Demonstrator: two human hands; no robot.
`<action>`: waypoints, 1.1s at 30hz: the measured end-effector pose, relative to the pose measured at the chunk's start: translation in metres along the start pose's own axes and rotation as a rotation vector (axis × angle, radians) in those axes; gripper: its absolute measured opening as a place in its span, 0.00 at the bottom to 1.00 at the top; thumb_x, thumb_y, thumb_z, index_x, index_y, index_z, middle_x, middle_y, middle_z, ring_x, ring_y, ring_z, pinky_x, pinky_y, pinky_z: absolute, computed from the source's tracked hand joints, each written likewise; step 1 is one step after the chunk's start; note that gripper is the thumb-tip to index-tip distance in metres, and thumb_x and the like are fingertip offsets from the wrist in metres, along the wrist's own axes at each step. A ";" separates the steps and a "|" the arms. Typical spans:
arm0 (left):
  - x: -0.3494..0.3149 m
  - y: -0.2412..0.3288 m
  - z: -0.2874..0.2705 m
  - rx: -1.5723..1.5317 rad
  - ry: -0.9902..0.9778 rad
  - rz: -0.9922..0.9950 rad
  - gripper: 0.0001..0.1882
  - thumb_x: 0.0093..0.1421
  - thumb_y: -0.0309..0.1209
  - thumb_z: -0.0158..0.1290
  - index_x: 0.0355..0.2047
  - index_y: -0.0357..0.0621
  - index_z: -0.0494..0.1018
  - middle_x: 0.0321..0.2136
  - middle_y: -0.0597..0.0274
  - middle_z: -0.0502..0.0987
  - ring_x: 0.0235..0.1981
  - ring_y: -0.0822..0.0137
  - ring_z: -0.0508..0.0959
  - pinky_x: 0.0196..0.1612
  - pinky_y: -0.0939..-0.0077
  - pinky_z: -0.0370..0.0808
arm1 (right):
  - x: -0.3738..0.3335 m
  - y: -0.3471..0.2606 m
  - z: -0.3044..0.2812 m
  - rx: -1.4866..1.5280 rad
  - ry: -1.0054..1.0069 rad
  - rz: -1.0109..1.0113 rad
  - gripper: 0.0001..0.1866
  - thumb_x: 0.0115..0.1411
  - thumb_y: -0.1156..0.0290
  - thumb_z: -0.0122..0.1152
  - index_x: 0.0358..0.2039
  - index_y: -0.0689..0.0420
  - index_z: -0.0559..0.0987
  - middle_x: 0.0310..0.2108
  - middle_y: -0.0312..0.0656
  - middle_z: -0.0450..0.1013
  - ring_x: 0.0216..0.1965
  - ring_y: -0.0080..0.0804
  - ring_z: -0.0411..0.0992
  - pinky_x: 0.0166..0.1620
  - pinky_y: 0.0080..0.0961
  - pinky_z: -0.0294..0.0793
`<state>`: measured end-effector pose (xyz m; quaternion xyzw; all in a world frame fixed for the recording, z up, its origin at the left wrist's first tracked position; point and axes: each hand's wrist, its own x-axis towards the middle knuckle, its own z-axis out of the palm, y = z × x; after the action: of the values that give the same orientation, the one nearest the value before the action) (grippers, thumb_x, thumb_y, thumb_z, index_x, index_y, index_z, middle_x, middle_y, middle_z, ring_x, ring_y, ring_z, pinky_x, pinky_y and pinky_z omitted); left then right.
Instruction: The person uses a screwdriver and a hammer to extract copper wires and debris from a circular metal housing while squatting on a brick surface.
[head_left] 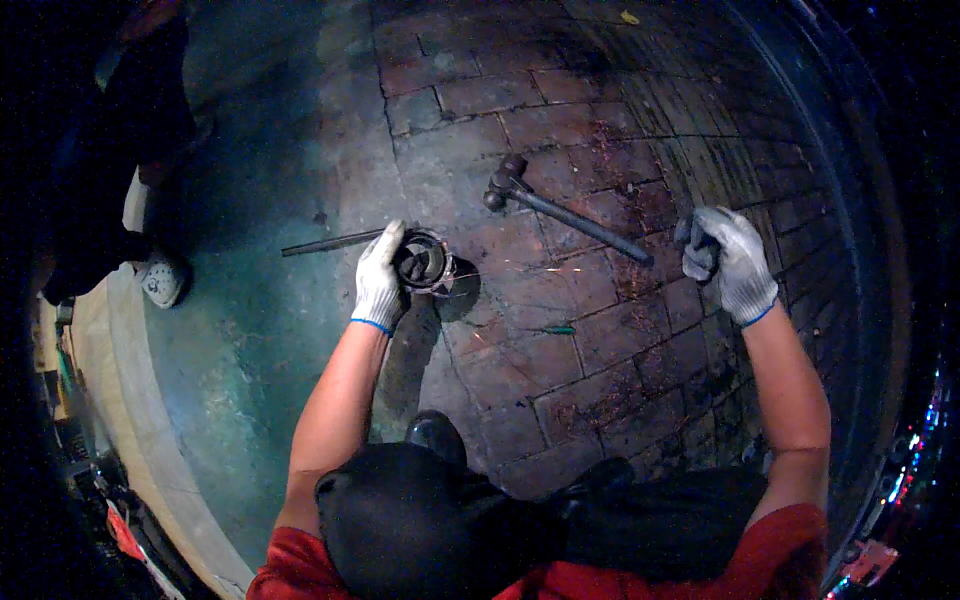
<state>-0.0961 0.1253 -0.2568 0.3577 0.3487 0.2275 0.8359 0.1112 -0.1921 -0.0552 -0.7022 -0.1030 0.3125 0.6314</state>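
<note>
My left hand (379, 280), in a white knit glove with a blue cuff edge, is closed on the rim of a round metal part (428, 262) with a ring-like edge and a dark, hollow-looking middle. Beyond its fingers a thin metal bar (325, 244) sticks out to the left; whether the hand touches it I cannot tell. My right hand (735, 255), gloved alike, is raised at the right with fingers curled in around something dark grey, too unclear to name. Between the hands, farther out, a ball-peen hammer (580, 222) lies on the bricks, head to the far left.
A small green piece (561, 330) lies on the brick floor (600, 360). Greenish smooth floor (230, 370) runs along the left. Another person stands at the far left, with a pale speckled shoe (163, 278). My dark-clad knees (400, 520) are below my hands.
</note>
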 end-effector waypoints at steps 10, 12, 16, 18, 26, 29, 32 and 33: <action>0.013 0.013 -0.049 0.358 0.188 0.142 0.22 0.59 0.41 0.57 0.41 0.30 0.77 0.32 0.56 0.80 0.36 0.66 0.78 0.42 0.73 0.73 | -0.032 -0.079 -0.030 -0.142 0.121 -0.234 0.14 0.60 0.58 0.56 0.32 0.57 0.78 0.25 0.34 0.72 0.21 0.24 0.69 0.23 0.19 0.68; 0.011 0.016 -0.038 0.301 0.143 0.152 0.18 0.59 0.40 0.57 0.38 0.34 0.77 0.31 0.59 0.79 0.31 0.70 0.76 0.36 0.76 0.73 | -0.030 -0.070 -0.042 -0.252 0.358 -0.215 0.14 0.59 0.56 0.58 0.33 0.55 0.77 0.24 0.33 0.70 0.22 0.23 0.68 0.24 0.17 0.68; 0.016 0.025 -0.035 0.297 0.159 0.110 0.18 0.62 0.43 0.53 0.36 0.38 0.77 0.29 0.62 0.77 0.25 0.71 0.72 0.31 0.77 0.72 | -0.026 -0.044 -0.044 -0.267 0.405 -0.191 0.11 0.59 0.62 0.55 0.30 0.58 0.74 0.27 0.37 0.72 0.19 0.18 0.64 0.19 0.16 0.58; 0.007 0.026 -0.043 0.360 0.144 0.109 0.20 0.63 0.45 0.52 0.37 0.37 0.77 0.30 0.62 0.77 0.29 0.71 0.74 0.33 0.75 0.73 | -0.034 -0.034 -0.023 -0.487 0.203 -0.184 0.11 0.58 0.63 0.56 0.31 0.58 0.75 0.28 0.37 0.73 0.20 0.19 0.65 0.20 0.18 0.60; 0.022 0.036 -0.060 0.413 0.332 0.199 0.20 0.61 0.44 0.55 0.35 0.36 0.79 0.28 0.62 0.79 0.26 0.71 0.73 0.31 0.77 0.71 | -0.020 -0.055 -0.198 -0.237 0.709 -0.339 0.20 0.61 0.57 0.55 0.47 0.56 0.77 0.47 0.40 0.73 0.41 0.27 0.70 0.42 0.24 0.70; 0.021 0.046 -0.063 0.255 0.324 0.258 0.19 0.62 0.43 0.54 0.35 0.36 0.78 0.29 0.60 0.79 0.27 0.70 0.75 0.32 0.75 0.73 | -0.024 -0.026 -0.284 -0.352 0.877 -0.326 0.22 0.64 0.57 0.50 0.51 0.59 0.75 0.53 0.43 0.70 0.50 0.34 0.68 0.51 0.30 0.68; 0.026 0.052 -0.062 0.207 0.292 0.256 0.18 0.62 0.42 0.54 0.35 0.35 0.78 0.30 0.58 0.79 0.30 0.69 0.78 0.36 0.73 0.76 | -0.058 0.008 -0.397 -0.589 0.997 -0.236 0.24 0.67 0.57 0.45 0.53 0.63 0.74 0.56 0.48 0.69 0.56 0.42 0.67 0.59 0.34 0.64; 0.028 0.052 -0.070 0.180 0.309 0.267 0.18 0.62 0.42 0.54 0.35 0.35 0.77 0.31 0.58 0.79 0.31 0.68 0.78 0.37 0.73 0.77 | -0.071 0.027 -0.417 -0.633 1.036 -0.179 0.24 0.66 0.57 0.46 0.53 0.63 0.74 0.56 0.48 0.69 0.56 0.42 0.67 0.59 0.34 0.64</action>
<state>-0.1368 0.2068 -0.2648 0.4349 0.4408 0.3563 0.6997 0.2867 -0.5784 -0.0555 -0.9049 0.0709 -0.1694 0.3839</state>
